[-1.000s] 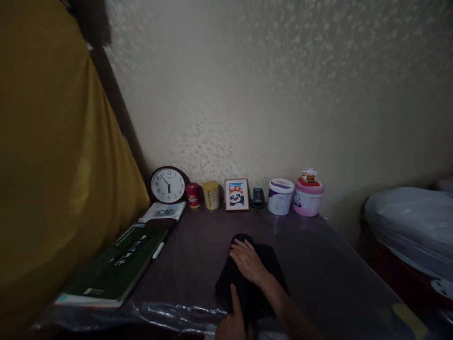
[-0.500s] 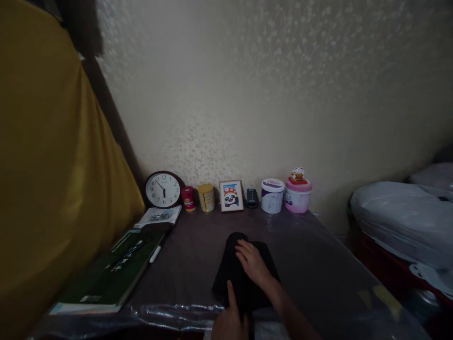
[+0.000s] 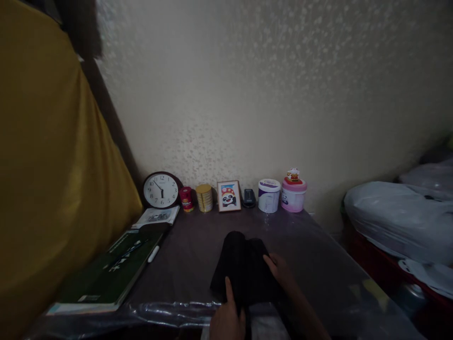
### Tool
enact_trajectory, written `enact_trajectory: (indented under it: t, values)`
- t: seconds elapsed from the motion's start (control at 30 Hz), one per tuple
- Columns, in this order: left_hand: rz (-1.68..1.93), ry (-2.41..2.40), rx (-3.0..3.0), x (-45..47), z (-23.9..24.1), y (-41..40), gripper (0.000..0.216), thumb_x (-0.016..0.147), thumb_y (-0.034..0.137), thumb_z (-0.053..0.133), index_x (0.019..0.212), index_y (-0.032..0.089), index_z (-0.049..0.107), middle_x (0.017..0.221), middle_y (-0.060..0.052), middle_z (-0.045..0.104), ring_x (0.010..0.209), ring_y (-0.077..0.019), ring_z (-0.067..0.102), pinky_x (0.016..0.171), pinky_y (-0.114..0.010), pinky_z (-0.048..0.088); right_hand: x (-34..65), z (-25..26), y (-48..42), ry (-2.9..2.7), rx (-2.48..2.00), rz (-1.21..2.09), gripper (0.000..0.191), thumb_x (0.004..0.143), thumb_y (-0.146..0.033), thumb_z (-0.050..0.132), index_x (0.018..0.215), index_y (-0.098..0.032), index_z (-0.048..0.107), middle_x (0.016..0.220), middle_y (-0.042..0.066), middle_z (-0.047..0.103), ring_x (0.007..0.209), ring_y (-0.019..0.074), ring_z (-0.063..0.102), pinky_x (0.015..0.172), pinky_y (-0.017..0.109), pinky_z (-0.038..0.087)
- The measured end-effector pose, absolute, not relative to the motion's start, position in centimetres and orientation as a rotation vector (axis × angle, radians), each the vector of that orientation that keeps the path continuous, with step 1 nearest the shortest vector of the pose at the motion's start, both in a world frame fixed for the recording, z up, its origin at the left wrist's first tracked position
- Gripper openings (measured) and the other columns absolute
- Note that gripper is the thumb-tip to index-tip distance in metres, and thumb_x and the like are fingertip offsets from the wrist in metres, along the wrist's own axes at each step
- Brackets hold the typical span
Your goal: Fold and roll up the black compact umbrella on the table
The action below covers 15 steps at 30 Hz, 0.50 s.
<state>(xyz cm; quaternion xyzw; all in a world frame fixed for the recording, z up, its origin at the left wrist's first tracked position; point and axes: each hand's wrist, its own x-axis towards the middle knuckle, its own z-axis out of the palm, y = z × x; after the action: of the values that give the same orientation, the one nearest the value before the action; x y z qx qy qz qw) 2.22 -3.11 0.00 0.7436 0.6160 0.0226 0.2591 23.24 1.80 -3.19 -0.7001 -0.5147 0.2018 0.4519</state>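
A black cloth, perhaps a garment, lies folded near the front of the table, with a rounded fold along its middle. What kind of cloth it is, I cannot make out. My left hand rests at its near edge, index finger stretched out over the fabric and thumb apart from it; the other fingers are hidden. At the cloth's right edge, my right hand is closed, pinching the fabric between thumb and fingers.
A plastic-covered table lies beneath. Along the wall stand a clock, red can, yellow-lidded tin, panda picture frame, and two tubs. Left are a green book and white marker; bagged items sit right.
My right hand has moved from the cloth's middle to its right edge and closed on it. The cloth's right part has shifted slightly. My left hand has stayed nearly in place.
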Motion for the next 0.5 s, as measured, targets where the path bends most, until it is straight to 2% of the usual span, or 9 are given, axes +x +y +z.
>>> enact_trajectory:
  t: [0.17,0.37,0.5]
  values:
    - [0.071,1.665,2.017,2.0,0.2,-3.2,0.07,0.084,0.024,0.036,0.137,0.008,-0.006,0.096,-0.011,0.066,0.089,-0.022,0.061,0.072,-0.03,0.04,24.0,-3.4,1.8,-1.285,-1.787,0.471,0.023,0.072,-0.035,0.047,0.078,-0.019,0.063,0.088,0.008,0.067,0.086,0.0249,0.061,0.079,0.035,0.044]
    - [0.03,1.624,2.022,1.8,0.0,-2.8,0.071,0.084,0.026,0.034,0.136,0.006,-0.01,0.096,-0.012,0.066,0.088,-0.0224,0.061,0.071,-0.029,0.039,25.2,-1.7,3.7,-1.522,-1.827,0.263,0.033,0.078,-0.028,0.04,0.101,-0.016,0.061,0.102,0.011,0.064,0.095,0.0249,0.057,0.086,0.038,0.039]
    - [0.005,1.607,1.992,1.7,-0.5,-2.7,0.071,0.084,0.027,0.034,0.135,0.007,-0.012,0.096,-0.013,0.066,0.088,-0.0228,0.062,0.069,-0.028,0.04,25.0,-0.4,6.9,-1.727,-1.76,0.254,0.029,0.078,-0.024,0.043,0.097,-0.018,0.064,0.101,0.007,0.065,0.098,0.0214,0.054,0.089,0.033,0.037]
